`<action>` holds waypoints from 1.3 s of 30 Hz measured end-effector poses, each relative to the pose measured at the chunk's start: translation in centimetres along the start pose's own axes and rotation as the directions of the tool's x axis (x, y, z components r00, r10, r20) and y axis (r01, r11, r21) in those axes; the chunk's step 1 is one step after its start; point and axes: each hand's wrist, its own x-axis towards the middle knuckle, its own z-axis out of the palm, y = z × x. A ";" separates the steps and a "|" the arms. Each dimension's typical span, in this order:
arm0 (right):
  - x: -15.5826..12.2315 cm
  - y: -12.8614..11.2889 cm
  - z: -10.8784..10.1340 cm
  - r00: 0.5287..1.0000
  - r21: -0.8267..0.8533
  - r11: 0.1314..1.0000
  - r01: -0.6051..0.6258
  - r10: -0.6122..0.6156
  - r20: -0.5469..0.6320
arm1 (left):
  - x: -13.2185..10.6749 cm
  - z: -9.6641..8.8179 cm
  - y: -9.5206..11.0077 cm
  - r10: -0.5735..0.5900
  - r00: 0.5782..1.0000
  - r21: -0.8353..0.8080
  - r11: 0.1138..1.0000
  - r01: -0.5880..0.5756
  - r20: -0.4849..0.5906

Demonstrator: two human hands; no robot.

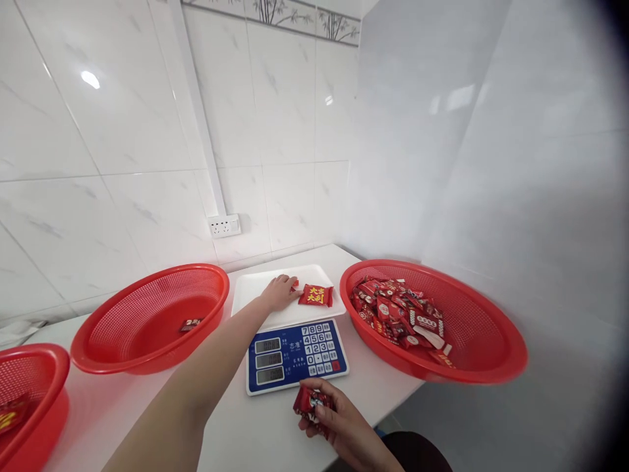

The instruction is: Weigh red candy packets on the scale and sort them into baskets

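Observation:
My left hand reaches over the white pan of the electronic scale, its fingers closed on a small red packet at the pan's middle. A larger red snack packet with yellow characters lies on the pan just right of that hand. My right hand is near the table's front edge, below the scale's blue keypad, and grips several red candy packets.
A red mesh basket on the right holds several red packets. A second red basket on the left holds one packet. A third is at the far left edge. A wall socket sits on the tiled wall.

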 end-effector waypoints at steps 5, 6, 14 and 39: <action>0.0 0.0 0.0 1.000 0.013 1.000 0.003 -0.003 0.001 | -1.1 -0.4 0.6 -0.031 0.999 0.005 0.999 0.032 -0.043; -0.1 0.0 0.0 1.000 0.013 1.000 0.000 0.000 -0.001 | -1.5 -0.6 0.5 -0.038 0.998 0.004 0.999 0.038 -0.049; -0.2 -0.1 0.1 1.000 -0.003 1.000 -0.005 0.005 -0.006 | -6.0 -6.1 -7.6 -0.328 0.933 0.050 0.940 0.338 -0.147; 0.1 0.7 0.3 0.993 -0.035 0.998 0.046 -0.050 -0.104 | 0.2 -0.5 4.2 0.121 0.991 -0.115 0.985 -0.128 -0.065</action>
